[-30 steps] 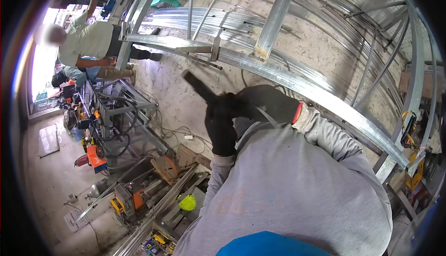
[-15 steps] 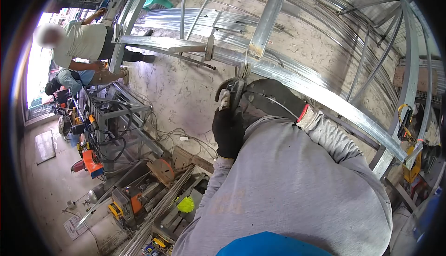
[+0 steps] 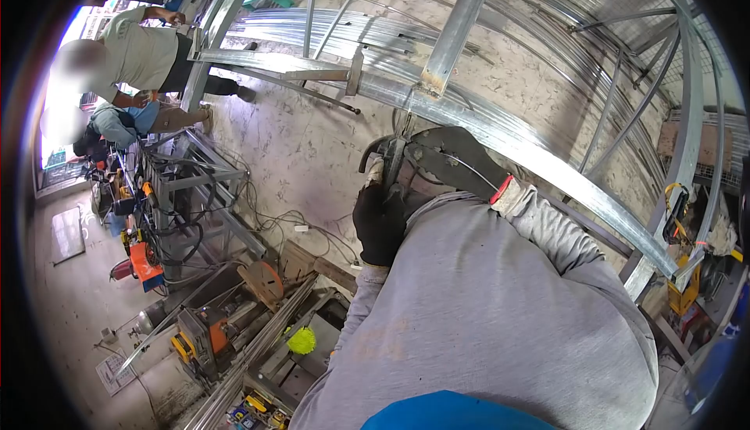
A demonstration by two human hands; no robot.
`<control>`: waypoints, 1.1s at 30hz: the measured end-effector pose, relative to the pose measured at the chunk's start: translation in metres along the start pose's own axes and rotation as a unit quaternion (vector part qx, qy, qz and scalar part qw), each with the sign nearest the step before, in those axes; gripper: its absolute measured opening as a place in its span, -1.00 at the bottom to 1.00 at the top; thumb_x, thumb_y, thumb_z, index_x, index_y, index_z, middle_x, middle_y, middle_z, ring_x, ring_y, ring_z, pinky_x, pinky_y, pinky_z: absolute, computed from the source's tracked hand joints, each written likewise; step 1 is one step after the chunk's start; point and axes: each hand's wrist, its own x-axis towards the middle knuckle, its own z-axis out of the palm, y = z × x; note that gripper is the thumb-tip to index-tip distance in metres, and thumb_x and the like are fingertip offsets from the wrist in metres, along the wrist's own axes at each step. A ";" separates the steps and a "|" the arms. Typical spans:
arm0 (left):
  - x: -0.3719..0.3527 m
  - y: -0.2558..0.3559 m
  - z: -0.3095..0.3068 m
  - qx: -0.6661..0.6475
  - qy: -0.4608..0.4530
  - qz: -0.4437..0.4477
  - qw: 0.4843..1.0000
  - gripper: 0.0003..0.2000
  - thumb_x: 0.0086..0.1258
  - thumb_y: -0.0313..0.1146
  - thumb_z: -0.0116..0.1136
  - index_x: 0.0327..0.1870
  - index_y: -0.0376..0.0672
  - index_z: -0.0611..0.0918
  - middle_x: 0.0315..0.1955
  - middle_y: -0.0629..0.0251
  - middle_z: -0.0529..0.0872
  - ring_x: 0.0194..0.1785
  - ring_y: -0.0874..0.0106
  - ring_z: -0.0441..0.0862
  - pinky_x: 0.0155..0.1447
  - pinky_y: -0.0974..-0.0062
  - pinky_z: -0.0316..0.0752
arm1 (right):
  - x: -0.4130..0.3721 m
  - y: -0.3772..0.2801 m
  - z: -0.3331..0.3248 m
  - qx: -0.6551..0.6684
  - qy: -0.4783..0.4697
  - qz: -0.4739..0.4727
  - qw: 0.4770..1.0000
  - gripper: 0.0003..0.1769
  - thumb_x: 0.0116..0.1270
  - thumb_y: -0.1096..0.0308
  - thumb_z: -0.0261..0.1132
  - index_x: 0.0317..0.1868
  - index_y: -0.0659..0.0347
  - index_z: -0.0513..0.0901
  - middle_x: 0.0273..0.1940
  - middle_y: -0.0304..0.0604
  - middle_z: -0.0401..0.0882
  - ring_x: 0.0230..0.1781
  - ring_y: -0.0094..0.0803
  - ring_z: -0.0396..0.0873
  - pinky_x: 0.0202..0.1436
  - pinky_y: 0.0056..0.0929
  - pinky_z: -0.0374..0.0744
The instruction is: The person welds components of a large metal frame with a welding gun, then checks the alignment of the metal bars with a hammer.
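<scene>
My left hand (image 3: 379, 223), in a black glove, is closed around a dark hand tool (image 3: 394, 157) with a curved black bar at its left side. Its exact kind is hard to make out. From the right, my right hand (image 3: 449, 155), in a dark grey glove with a red-edged cuff, grips the same tool, its fingertips partly hidden. The tool's narrow upper end points up to the lower edge of a galvanized steel beam (image 3: 500, 137). A second steel piece (image 3: 457, 35) meets that beam just above my hands.
A person (image 3: 144, 51) stands at the upper left beside the frame, with someone else close by. Cables (image 3: 266, 215) trail over the floor. A metal stand (image 3: 207, 184) with tools is on the left; an orange-and-grey machine (image 3: 203, 340) and wooden pieces lie lower left.
The view has shifted slightly, and both hands with the tool appear a little further left. My grip looks the same. The person at upper left has lowered and bent forward somewhat.
</scene>
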 end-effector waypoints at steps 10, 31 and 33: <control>0.003 -0.006 0.003 0.029 0.027 0.031 0.999 -0.85 0.30 -0.46 0.31 -0.20 -0.32 0.66 -0.37 -0.05 0.69 -0.30 -0.03 0.68 -0.19 0.15 0.53 | 0.004 -0.002 -0.001 0.040 -0.020 0.058 0.997 -0.70 0.51 0.22 0.36 -0.02 0.31 0.77 -0.22 0.05 0.75 -0.18 -0.03 0.72 -0.08 -0.15 0.64; 0.009 0.002 -0.006 0.029 -0.020 0.043 0.998 -0.59 0.32 -0.49 0.26 0.20 -0.36 0.70 -0.13 -0.13 0.79 -0.07 -0.02 0.78 0.04 0.21 0.62 | 0.008 -0.015 -0.001 0.042 0.030 0.061 0.997 -0.73 0.50 0.20 0.35 -0.12 0.26 0.80 -0.28 0.06 0.76 -0.26 0.03 0.69 -0.15 -0.12 0.63; 0.010 0.008 -0.005 0.023 -0.011 0.039 0.999 -0.70 0.34 -0.49 0.26 0.06 -0.39 0.72 -0.20 -0.09 0.79 -0.14 0.00 0.77 -0.02 0.20 0.61 | 0.009 -0.017 -0.001 0.035 0.027 0.065 0.997 -0.72 0.51 0.18 0.34 -0.12 0.25 0.80 -0.28 0.07 0.75 -0.26 0.04 0.69 -0.15 -0.12 0.63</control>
